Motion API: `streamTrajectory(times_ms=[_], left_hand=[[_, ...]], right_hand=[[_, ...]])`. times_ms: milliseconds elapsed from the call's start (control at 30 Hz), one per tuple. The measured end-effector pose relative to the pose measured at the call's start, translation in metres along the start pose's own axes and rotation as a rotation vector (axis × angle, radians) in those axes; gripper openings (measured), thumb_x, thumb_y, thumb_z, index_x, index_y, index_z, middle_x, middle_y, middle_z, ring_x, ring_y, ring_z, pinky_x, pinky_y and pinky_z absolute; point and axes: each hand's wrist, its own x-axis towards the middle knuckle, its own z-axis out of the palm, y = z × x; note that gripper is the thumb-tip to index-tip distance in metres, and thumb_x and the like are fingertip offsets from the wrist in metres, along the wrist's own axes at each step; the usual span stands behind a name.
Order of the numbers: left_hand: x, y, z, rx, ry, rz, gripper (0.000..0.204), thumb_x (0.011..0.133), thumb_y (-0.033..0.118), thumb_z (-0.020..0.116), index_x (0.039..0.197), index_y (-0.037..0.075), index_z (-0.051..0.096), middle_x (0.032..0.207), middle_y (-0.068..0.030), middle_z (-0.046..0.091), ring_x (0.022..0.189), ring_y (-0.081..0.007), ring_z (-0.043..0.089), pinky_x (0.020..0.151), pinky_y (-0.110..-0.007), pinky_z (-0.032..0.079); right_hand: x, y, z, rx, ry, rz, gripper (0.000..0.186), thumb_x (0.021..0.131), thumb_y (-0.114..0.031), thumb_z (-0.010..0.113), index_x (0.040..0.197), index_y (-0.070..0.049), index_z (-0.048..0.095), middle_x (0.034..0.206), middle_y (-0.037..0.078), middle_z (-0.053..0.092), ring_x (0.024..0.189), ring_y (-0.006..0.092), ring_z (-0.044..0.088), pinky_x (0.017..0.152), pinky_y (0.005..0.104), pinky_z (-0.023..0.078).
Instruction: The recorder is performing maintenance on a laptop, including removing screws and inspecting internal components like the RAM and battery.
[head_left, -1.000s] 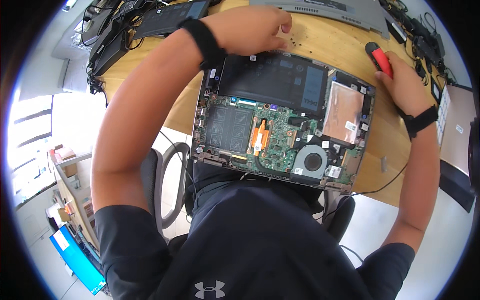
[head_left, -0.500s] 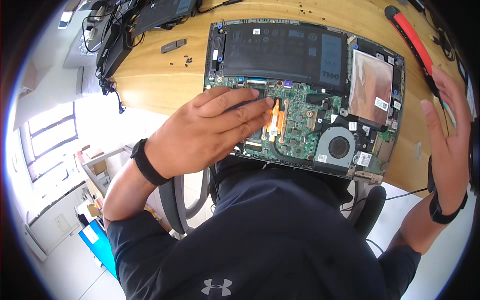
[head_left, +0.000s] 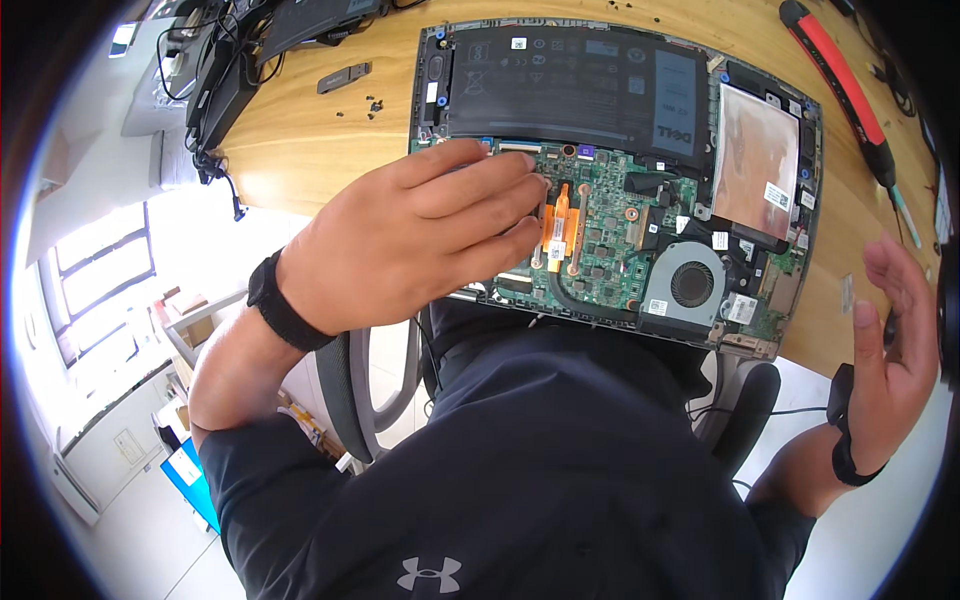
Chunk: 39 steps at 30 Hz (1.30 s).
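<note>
An opened laptop base [head_left: 617, 312] lies at the table's near edge with its insides showing. My left hand [head_left: 430, 230] is over the left part of its green circuit board [head_left: 610, 235]. Its fingers are bent and close together, the tips beside the copper heat sink [head_left: 562, 232]. The thumb and anything under the fingers are hidden. A dark pipe runs from the heat sink to the round fan [head_left: 690, 284]. Behind the board sits the flat black battery [head_left: 570, 85]. Off the laptop's right side, my right hand [head_left: 895, 340] is raised and holds nothing, thumb apart from the fingers.
A long red and black tool [head_left: 835, 80] lies to the right of the laptop. At the left are a grey USB stick [head_left: 344, 78], several tiny screws [head_left: 374, 105] and black cables with an adapter [head_left: 222, 105]. A coppery foil-covered part [head_left: 757, 160] fills the laptop's right side.
The right hand has dropped away from the red tool, lower along the right side. The left hand stays over the board, its fingers more bunched. The laptop sits slightly higher in view.
</note>
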Motion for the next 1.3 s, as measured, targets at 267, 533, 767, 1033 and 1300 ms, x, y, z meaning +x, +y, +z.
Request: streamTrajectory(times_ms=[267, 533, 767, 1033, 1300], left_hand=[[0.006, -0.003, -0.009, 0.02, -0.013, 0.067, 0.028, 0.082, 0.014, 0.067, 0.11, 0.011, 0.066, 0.134, -0.0092, 0.065, 0.129, -0.028, 0.058, 0.107, -0.042, 0.05], [-0.023, 0.004, -0.018, -0.034, -0.016, -0.104, 0.037, 0.078, 0.021, 0.076, 0.111, 0.007, 0.065, 0.134, -0.0128, 0.066, 0.129, -0.0329, 0.06, 0.103, -0.046, 0.052], [-0.031, 0.009, -0.013, -0.219, 0.014, -0.272, 0.036, 0.085, 0.026, 0.075, 0.112, 0.005, 0.065, 0.132, -0.0139, 0.067, 0.126, -0.0361, 0.061, 0.101, -0.047, 0.051], [-0.01, 0.004, -0.001, -0.265, 0.223, -0.338, 0.022, 0.081, 0.014, 0.079, 0.098, 0.004, 0.07, 0.101, -0.0106, 0.068, 0.099, -0.0334, 0.065, 0.086, -0.043, 0.053], [0.008, -0.008, 0.012, -0.179, 0.28, -0.349, 0.014, 0.082, 0.007, 0.075, 0.095, 0.004, 0.068, 0.087, -0.0088, 0.06, 0.085, -0.0301, 0.06, 0.078, -0.041, 0.05]], right_hand=[[-0.01, -0.005, 0.001, 0.095, -0.04, 0.045, 0.046, 0.098, -0.014, 0.067, 0.138, 0.005, 0.055, 0.127, 0.021, 0.066, 0.119, 0.0304, 0.065, 0.105, 0.0408, 0.047], [-0.018, -0.007, 0.005, 0.249, -0.095, -0.002, 0.051, 0.091, -0.014, 0.073, 0.135, 0.007, 0.057, 0.121, 0.022, 0.066, 0.111, 0.0286, 0.065, 0.099, 0.0396, 0.048], [-0.004, -0.047, 0.025, 0.404, -0.137, -0.005, 0.048, 0.083, -0.015, 0.08, 0.124, 0.005, 0.064, 0.093, 0.013, 0.065, 0.079, 0.0192, 0.059, 0.069, 0.0313, 0.046], [0.013, -0.135, 0.091, 0.283, -0.392, -0.357, 0.044, 0.084, -0.016, 0.075, 0.123, 0.0, 0.065, 0.088, 0.008, 0.057, 0.076, 0.0247, 0.06, 0.064, 0.0346, 0.048], [0.007, -0.168, 0.137, 0.125, -0.27, -0.304, 0.057, 0.085, -0.016, 0.074, 0.136, 0.004, 0.057, 0.096, 0.011, 0.056, 0.085, 0.0268, 0.061, 0.074, 0.0374, 0.051]])
